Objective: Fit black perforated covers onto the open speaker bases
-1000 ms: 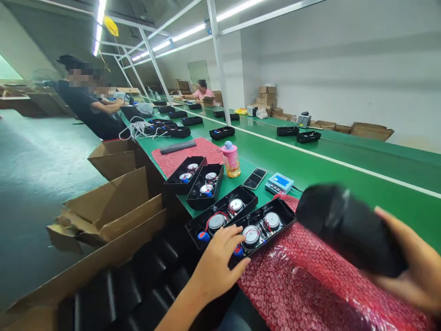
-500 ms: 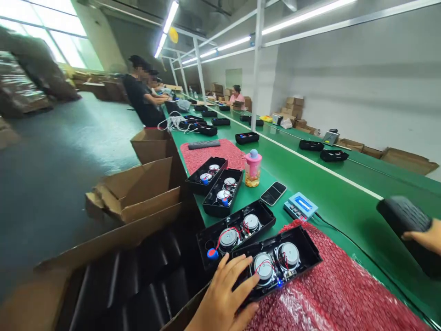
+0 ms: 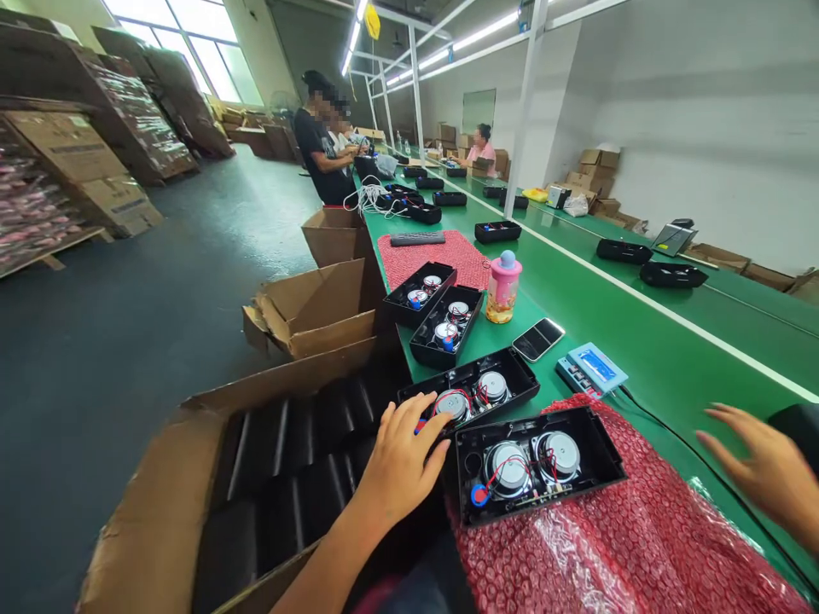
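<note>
My left hand (image 3: 406,452) reaches over the left end of an open black speaker housing (image 3: 470,396), fingers spread at its rim and partly hiding a blue part inside. Just in front lies a nearer speaker housing (image 3: 543,465) on red bubble wrap, untouched, with two round silver drivers, red wires and a blue round part. At the right my right hand (image 3: 764,465) is slightly blurred, fingers apart and holding nothing. Beyond it a black speaker body (image 3: 799,431) is cut off by the frame edge. Two more open housings (image 3: 448,324) lie farther back.
Below left, a cardboard box (image 3: 153,503) holds several black pieces. A pink-lidded cup (image 3: 503,286), a phone (image 3: 538,338) and a light-blue device (image 3: 592,369) with a cable stand on the green bench. Several black housings line the belt; co-workers (image 3: 326,145) work farther along.
My right hand has let go of the black speaker body at the right. My left hand has moved off the nearest housing to the one behind. The nearest housing's blue light no longer shows.
</note>
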A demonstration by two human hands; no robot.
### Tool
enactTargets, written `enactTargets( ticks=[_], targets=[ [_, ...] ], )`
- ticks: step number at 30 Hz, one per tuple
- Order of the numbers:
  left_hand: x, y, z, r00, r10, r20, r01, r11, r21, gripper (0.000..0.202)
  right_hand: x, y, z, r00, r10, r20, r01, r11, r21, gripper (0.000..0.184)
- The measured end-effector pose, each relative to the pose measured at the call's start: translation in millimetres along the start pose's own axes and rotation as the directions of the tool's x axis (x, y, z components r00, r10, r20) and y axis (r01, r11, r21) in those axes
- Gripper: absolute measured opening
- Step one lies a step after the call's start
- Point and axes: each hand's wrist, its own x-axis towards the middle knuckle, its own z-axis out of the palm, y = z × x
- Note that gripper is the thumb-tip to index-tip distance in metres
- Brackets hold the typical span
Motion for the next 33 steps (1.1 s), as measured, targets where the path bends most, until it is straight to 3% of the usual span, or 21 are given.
enactTargets(
  ticks=[1,3,5,7,8,10,14,16,17,19,21,24,33],
  targets=[
    [-2.2,2.3,0.3,1.000,-0.004,-0.025,0.004,1.000,0.004,0.027,2.6,-26.8,10.7,0.997,-0.054,-0.053,0.057,0.997,0.045,0.038],
    [-8.4,8.1,0.3,0.993,0.054,-0.108,-0.055,0.998,-0.007,0.025,8.8,-83.4,32.3,0.971,-0.238,-0.026,0.239,0.959,0.154,0.037],
    [-16.8,14.4,0.7,0.959,0.222,-0.177,-0.236,0.970,-0.060,0.028,14.8,-128.9,50.7,0.924,-0.379,-0.039,0.378,0.896,0.233,0.029],
    [-26.6,19.0,2.6,0.897,0.385,-0.215,-0.419,0.897,-0.142,0.035,19.3,-153.0,64.1,0.930,-0.367,0.011,0.348,0.890,0.295,0.020],
    [-31.3,20.2,4.2,0.877,0.429,-0.215,-0.468,0.864,-0.185,0.038,20.3,-157.4,68.7,0.939,-0.344,0.024,0.320,0.894,0.313,0.018],
    [-39.4,20.5,8.2,0.877,0.439,-0.194,-0.477,0.844,-0.245,0.043,19.1,-157.4,72.8,0.953,-0.299,0.036,0.271,0.902,0.336,0.020],
    [-46.0,20.5,15.0,0.923,0.352,-0.158,-0.385,0.867,-0.317,0.057,6.2,-158.0,57.8,0.977,-0.210,0.031,0.182,0.905,0.384,0.015],
    [-45.2,24.5,15.7,0.948,0.282,-0.148,-0.318,0.851,-0.418,0.054,-2.0,-164.5,40.5,0.990,-0.085,0.113,0.026,0.896,0.443,0.013],
    [-44.3,27.6,15.7,0.957,0.254,-0.138,-0.289,0.823,-0.489,0.050,-5.7,-167.9,30.8,0.978,-0.008,0.208,-0.097,0.869,0.485,0.013],
    [-42.5,35.2,16.3,0.969,0.211,-0.126,-0.243,0.746,-0.620,0.042,-11.3,-173.0,12.1,0.896,0.101,0.432,-0.352,0.755,0.553,0.016],
    [-41.4,42.4,18.7,0.977,0.170,-0.127,-0.210,0.691,-0.691,0.037,-14.3,-174.9,-1.9,0.818,0.111,0.565,-0.490,0.650,0.581,0.025],
    [-41.6,49.0,24.4,0.985,0.117,-0.130,-0.175,0.670,-0.722,0.034,-14.9,-174.7,-9.6,0.813,0.139,0.565,-0.514,0.627,0.586,0.034],
    [-36.8,53.0,26.2,0.995,0.051,-0.087,-0.100,0.637,-0.765,0.034,-8.8,-176.8,4.4,0.812,0.207,0.545,-0.538,0.627,0.563,0.017]
  ],
)
